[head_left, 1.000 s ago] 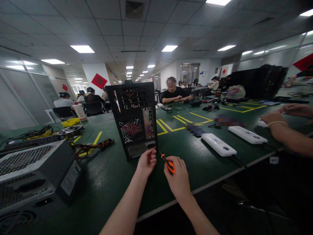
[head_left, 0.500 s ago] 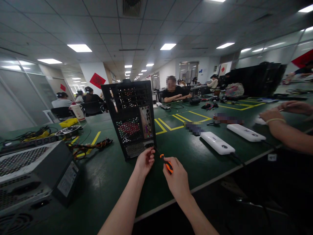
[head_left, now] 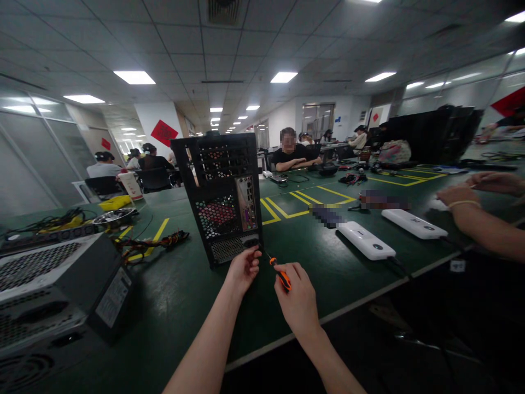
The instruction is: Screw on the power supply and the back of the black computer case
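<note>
A black computer case (head_left: 191, 180) stands upright on the green table, its rear panel facing me. At the lower right corner of that panel is my left hand (head_left: 245, 269), its fingers curled together in a pinch. Whatever lies between those fingertips is hidden or too small to make out. My right hand (head_left: 297, 293) is wrapped round the orange and black handle of a screwdriver (head_left: 284, 278). The thin shank points up and left toward the case's lower right edge, close to my left fingertips. Its tip is hard to make out.
A grey power supply unit (head_left: 69, 298) lies at the left, with bundled cables (head_left: 164, 242) beyond it. White power banks (head_left: 365, 241) lie to the right. A co-worker's hands (head_left: 463, 191) are at the far right. A paper cup (head_left: 131, 186) and yellow tray (head_left: 116, 203) stand behind.
</note>
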The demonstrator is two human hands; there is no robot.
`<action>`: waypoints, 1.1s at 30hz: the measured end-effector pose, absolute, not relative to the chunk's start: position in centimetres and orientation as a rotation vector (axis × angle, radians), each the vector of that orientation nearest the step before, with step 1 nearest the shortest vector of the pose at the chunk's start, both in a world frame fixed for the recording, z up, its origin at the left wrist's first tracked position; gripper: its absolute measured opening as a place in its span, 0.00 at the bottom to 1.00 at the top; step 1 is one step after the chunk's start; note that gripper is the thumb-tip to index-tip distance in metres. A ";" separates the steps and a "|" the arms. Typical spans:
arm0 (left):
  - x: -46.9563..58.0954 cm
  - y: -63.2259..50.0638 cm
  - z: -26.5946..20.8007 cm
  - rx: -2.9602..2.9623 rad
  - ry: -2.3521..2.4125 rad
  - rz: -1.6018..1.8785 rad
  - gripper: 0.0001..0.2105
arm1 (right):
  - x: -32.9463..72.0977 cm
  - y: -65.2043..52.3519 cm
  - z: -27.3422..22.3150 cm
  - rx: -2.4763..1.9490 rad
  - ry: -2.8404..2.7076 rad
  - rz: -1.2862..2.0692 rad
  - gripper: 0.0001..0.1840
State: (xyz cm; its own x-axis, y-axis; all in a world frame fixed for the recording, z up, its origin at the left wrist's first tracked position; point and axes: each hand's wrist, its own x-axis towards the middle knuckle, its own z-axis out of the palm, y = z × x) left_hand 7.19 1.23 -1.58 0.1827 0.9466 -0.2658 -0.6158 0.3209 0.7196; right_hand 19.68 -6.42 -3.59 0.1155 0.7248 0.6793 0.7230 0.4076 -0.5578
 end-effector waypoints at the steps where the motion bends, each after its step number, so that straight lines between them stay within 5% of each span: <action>1: 7.2 1.2 -1.5 0.516 0.776 1.175 0.06 | 19.7 -6.4 -3.5 -1.313 -1.604 0.003 0.12; 26: 7.5 1.2 -1.5 0.539 0.846 1.205 0.06 | 19.3 -6.5 -3.2 -1.292 -1.591 0.108 0.09; 33: 7.4 1.4 -1.7 0.530 0.847 1.193 0.07 | 19.4 -6.3 -3.4 -1.237 -1.628 -0.088 0.08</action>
